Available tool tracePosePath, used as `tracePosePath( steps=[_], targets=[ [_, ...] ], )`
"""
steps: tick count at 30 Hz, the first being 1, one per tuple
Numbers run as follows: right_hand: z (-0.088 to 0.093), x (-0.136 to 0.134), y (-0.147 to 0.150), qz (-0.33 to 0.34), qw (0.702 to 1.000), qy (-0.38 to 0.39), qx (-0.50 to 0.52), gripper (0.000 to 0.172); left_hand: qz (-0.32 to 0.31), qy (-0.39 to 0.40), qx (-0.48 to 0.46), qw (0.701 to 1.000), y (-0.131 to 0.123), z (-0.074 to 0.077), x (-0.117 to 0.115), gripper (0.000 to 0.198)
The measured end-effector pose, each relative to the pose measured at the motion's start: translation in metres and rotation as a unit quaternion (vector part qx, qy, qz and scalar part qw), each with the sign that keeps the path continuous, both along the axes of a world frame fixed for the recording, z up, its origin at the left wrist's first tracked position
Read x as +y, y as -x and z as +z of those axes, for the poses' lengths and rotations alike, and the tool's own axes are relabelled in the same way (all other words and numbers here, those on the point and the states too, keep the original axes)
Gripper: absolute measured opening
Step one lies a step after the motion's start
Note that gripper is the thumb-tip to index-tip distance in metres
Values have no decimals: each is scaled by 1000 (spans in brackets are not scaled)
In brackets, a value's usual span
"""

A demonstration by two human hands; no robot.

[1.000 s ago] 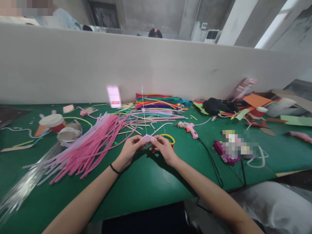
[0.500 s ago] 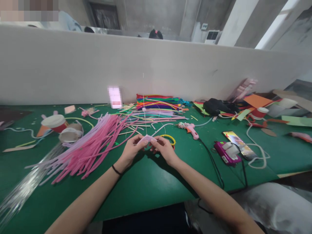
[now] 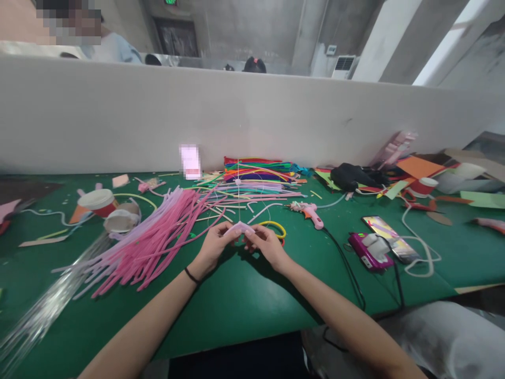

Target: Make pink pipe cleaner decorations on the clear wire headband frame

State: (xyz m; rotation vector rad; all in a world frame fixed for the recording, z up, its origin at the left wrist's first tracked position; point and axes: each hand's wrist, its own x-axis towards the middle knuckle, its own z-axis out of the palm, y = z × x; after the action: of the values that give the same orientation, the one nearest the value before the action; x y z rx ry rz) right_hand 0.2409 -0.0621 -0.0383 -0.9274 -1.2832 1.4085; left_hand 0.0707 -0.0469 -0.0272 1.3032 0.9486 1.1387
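Between both hands is a small pale lilac piece (image 3: 240, 227), bent into a shallow peak; it looks made of pipe cleaner. A thin white wire (image 3: 239, 202) rises from behind it, with a small pale knob partway up. My left hand (image 3: 216, 241) pinches the piece's left end with thumb and fingers. At the right end, my right hand (image 3: 267, 243) pinches it the same way, its lower fingers curled beneath. Pink and lilac pipe cleaners (image 3: 158, 237) lie in a loose heap left of my left hand. Just beyond my right hand is a yellow ring of pipe cleaner (image 3: 281, 227).
A pink glue gun (image 3: 312, 215) lies to the right, its cord running toward me. Past it are a purple power strip (image 3: 370, 252) and a phone (image 3: 389, 237). Coloured pipe cleaners (image 3: 260, 167) lie by the partition (image 3: 252, 116). Paper cups (image 3: 98, 200) stand at left.
The view has tilted up and shifted slightly, so the scene sits a little lower and further right. Both hands keep their pinch on the lilac piece, which looks flatter and more edge-on.
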Motion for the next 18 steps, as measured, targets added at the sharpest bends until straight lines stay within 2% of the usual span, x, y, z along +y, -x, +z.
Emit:
tracePosePath(
  steps=[2, 6, 9, 11, 14, 18],
  targets=[
    [-1, 1, 0, -7, 1000, -13, -10, 38, 2, 4, 1, 1000, -2, 1, -2, 26],
    [-4, 2, -1, -17, 998, -46, -46, 33, 0, 9, 14, 1000, -4, 3, -3, 31],
    [-3, 1, -4, -22, 985, -116, -126, 24, 53, 22, -6, 998, 0, 3, 3, 36],
    [-1, -1, -7, -49, 956, -205, -206, 18, 94, 26, -33, 995, 6, 3, 9, 40],
    [3, -1, -14, -94, 892, -316, -308, 18, 129, 15, -35, 991, 17, 3, 17, 43],
    [11, 9, -25, -125, 834, -329, -426, 21, 141, -6, 1, 990, 24, 0, 22, 41]
  ],
)
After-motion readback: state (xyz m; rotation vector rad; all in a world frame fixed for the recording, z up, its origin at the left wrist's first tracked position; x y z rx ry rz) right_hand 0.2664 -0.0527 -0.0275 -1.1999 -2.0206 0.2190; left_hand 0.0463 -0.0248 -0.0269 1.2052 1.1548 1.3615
